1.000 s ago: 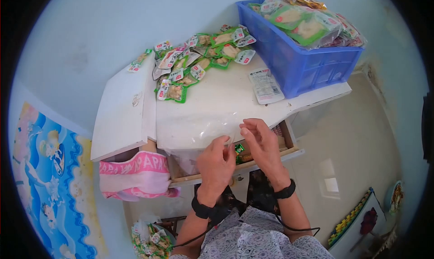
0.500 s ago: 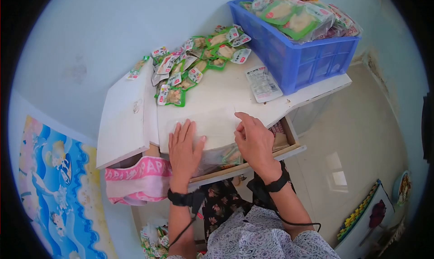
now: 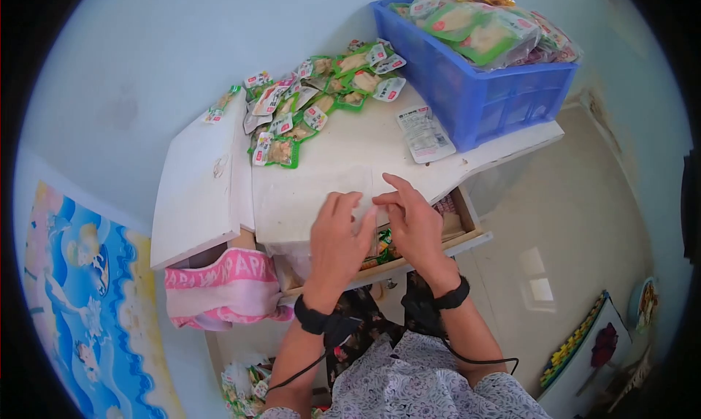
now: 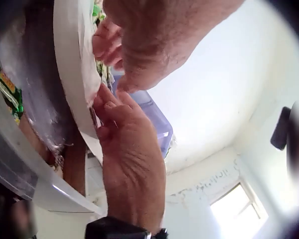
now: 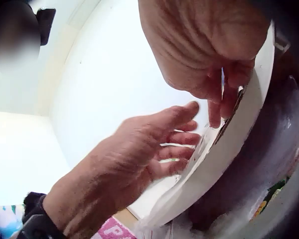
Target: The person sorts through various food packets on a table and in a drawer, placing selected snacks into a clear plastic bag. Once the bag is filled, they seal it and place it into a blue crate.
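A clear plastic bag (image 3: 314,189) lies flat across the front of the white table (image 3: 350,152), part of it hanging over the edge above the open drawer. My right hand (image 3: 416,225) pinches the bag's right edge between thumb and fingers. Beside it, my left hand (image 3: 337,236) hovers over the bag, its thumb near the right fingertips. In the right wrist view the left hand (image 5: 139,149) shows loosely spread fingers, with the thumb apart from them. From the left wrist view, the right hand (image 4: 132,139) has its fingertips at the table's edge.
Several green snack packets (image 3: 281,152) are heaped at the back left. A blue crate (image 3: 496,101) full of packets stands at the back right, beside a silver packet (image 3: 425,134). The drawer (image 3: 467,236) is pulled out below; a pink-white towel (image 3: 223,291) hangs at left.
My left hand lay flat on the bag half a second ago; it has lifted and come right, beside the right hand. The right hand stays near the bag's right edge.
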The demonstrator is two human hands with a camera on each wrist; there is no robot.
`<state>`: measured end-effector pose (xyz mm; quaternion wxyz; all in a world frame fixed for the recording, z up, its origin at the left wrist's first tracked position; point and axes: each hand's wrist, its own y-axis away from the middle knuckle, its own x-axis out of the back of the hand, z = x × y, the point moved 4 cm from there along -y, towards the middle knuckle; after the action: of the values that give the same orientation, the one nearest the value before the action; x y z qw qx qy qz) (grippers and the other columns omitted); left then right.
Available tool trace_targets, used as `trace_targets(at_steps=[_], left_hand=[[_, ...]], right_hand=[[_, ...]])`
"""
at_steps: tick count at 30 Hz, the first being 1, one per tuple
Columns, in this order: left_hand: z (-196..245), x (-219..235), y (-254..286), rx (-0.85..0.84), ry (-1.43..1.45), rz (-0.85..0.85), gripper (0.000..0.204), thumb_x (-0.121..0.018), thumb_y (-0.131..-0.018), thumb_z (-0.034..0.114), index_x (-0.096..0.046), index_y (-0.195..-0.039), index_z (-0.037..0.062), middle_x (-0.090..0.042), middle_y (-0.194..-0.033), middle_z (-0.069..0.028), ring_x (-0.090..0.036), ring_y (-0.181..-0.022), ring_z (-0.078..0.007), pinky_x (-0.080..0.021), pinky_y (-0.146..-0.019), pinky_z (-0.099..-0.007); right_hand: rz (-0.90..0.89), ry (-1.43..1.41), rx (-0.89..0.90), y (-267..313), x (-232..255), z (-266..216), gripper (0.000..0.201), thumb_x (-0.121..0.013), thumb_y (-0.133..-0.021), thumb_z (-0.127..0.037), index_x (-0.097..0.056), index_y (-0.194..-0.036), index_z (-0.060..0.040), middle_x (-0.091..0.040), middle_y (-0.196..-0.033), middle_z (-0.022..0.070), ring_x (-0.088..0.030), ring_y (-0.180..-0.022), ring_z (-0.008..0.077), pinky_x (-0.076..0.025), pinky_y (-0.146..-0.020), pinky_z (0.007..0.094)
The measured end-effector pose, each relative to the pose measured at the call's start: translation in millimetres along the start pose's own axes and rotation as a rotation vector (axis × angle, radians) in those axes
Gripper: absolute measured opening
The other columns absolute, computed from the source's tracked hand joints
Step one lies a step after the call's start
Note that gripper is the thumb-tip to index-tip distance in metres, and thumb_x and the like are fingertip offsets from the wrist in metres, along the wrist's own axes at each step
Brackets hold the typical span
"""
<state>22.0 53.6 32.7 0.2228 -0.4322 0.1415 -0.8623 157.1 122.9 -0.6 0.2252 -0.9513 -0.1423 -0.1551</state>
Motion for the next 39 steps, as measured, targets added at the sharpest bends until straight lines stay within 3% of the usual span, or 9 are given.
trace_targets(at_steps=[6, 10, 13, 15, 22, 25, 28, 31, 39], left_hand=[[-12, -11, -12, 0.22, 0.01, -0.133, 0.036, -0.081, -0.083, 0.019, -0.06, -0.105, 0.0, -0.066, -0.085, -0.0144, -0.066, -0.074, -0.0289, -0.054, -0.068, -0.0385], [-41, -18, -10, 0.293, 0.271, -0.139, 0.026, -0.075, -0.091, 0.011, -0.063, -0.11, -0.0011, -0.069, -0.087, -0.0062, -0.063, -0.072, -0.011, -0.054, -0.067, -0.0258], [-52, -13, -8, 0.472, 0.651, -0.17, 0.018, -0.07, -0.095, 0.007, -0.064, -0.11, -0.0005, -0.069, -0.09, -0.0037, -0.063, -0.074, -0.0087, -0.055, -0.068, -0.0244], [-55, -10, -7, 0.488, 0.751, -0.16, 0.015, -0.068, -0.096, 0.005, -0.064, -0.109, -0.0004, -0.068, -0.091, -0.0042, -0.064, -0.074, -0.0093, -0.056, -0.068, -0.0243], [-56, -1, -6, 0.445, 0.744, -0.035, 0.012, -0.065, -0.097, 0.005, -0.064, -0.108, 0.0001, -0.067, -0.09, -0.0022, -0.063, -0.074, -0.0082, -0.054, -0.068, -0.023], [-74, 17, -14, 0.333, 0.538, 0.072, 0.01, -0.067, -0.095, 0.005, -0.066, -0.105, 0.0008, -0.067, -0.087, -0.0017, -0.061, -0.071, -0.0074, -0.051, -0.065, -0.0222], [-89, 12, -14, 0.219, 0.382, -0.008, 0.011, -0.069, -0.094, 0.005, -0.068, -0.104, 0.0023, -0.065, -0.086, 0.0017, -0.056, -0.07, -0.0047, -0.046, -0.062, -0.0204], [-79, 13, -6, 0.241, 0.321, 0.066, 0.009, -0.07, -0.092, 0.005, -0.069, -0.101, 0.003, -0.065, -0.085, 0.0022, -0.055, -0.072, -0.0038, -0.046, -0.064, -0.0206], [-100, 10, -14, 0.276, 0.525, -0.021, 0.01, -0.071, -0.091, 0.006, -0.068, -0.1, 0.0008, -0.067, -0.083, 0.0003, -0.057, -0.071, -0.005, -0.048, -0.065, -0.0229]], right_hand=[[-0.114, -0.081, 0.049, -1, 10, 1, 0.065, -0.055, -0.088, 0.004, -0.046, -0.15, -0.0121, -0.077, -0.109, 0.0019, -0.067, -0.102, 0.0297, -0.053, -0.088, 0.0419], [-0.163, -0.069, 0.008, -1, 13, -2, 0.067, -0.056, -0.088, 0.003, -0.044, -0.152, -0.0121, -0.077, -0.11, 0.0024, -0.067, -0.103, 0.0303, -0.053, -0.089, 0.0425], [-0.09, -0.147, -0.009, 1, 11, 3, 0.064, -0.056, -0.088, 0.007, -0.052, -0.148, -0.0154, -0.077, -0.112, 0.0037, -0.07, -0.095, 0.0238, -0.054, -0.081, 0.0357], [-0.089, -0.055, 0.06, 0, 12, -2, 0.056, -0.058, -0.086, 0.007, -0.061, -0.137, -0.0144, -0.077, -0.109, 0.003, -0.069, -0.093, 0.0251, -0.054, -0.078, 0.037], [-0.069, 0.291, 0.441, -10, -5, -14, 0.03, -0.064, -0.078, 0.005, -0.075, -0.102, -0.0102, -0.076, -0.103, 0.0029, -0.067, -0.094, 0.0294, -0.055, -0.078, 0.0391], [-0.104, 0.253, 0.398, -17, -7, -13, 0.025, -0.066, -0.08, 0.003, -0.075, -0.1, -0.0099, -0.075, -0.103, 0.0031, -0.066, -0.095, 0.0284, -0.055, -0.079, 0.0387], [-0.205, 0.186, 0.373, -27, -8, -12, 0.024, -0.066, -0.081, 0.001, -0.075, -0.1, -0.0101, -0.075, -0.103, 0.0034, -0.066, -0.096, 0.0278, -0.055, -0.08, 0.0386], [-0.275, 0.142, 0.275, -42, -5, -17, 0.02, -0.065, -0.087, 0.001, -0.074, -0.104, -0.0073, -0.074, -0.101, 0.0076, -0.069, -0.088, 0.0283, -0.056, -0.076, 0.037], [-0.299, 0.014, 0.257, -123, -1, -58, 0.014, -0.065, -0.093, -0.004, -0.073, -0.104, -0.0047, -0.075, -0.096, 0.0131, -0.072, -0.082, 0.0299, -0.055, -0.071, 0.038]])
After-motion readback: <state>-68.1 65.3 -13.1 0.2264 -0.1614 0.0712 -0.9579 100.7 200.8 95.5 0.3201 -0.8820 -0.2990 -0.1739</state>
